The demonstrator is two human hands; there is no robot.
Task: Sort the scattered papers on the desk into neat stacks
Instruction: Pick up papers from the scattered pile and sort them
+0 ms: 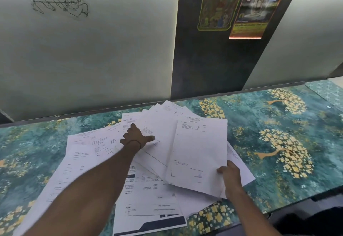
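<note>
1. Reaching over the scattered papers mid-bench, the left grip rests curled on them; grasping or not, I cannot tell.
2. Beside them, the right grip pinches a sheet by its corner.
3. Gathering looks barely begun; next, square the edges together.

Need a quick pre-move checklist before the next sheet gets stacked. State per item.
1. Right hand pinches the top sheet at its lower right edge: ok.
2. Left hand on the fanned papers, actual grip: cannot tell.
3. Those papers squared into stacks: not ok, fanned and overlapping.
4. Bare desk on the right for a stack: ok.
5. Blue-banded sheet clear of the desk's near edge: cannot tell.
</note>
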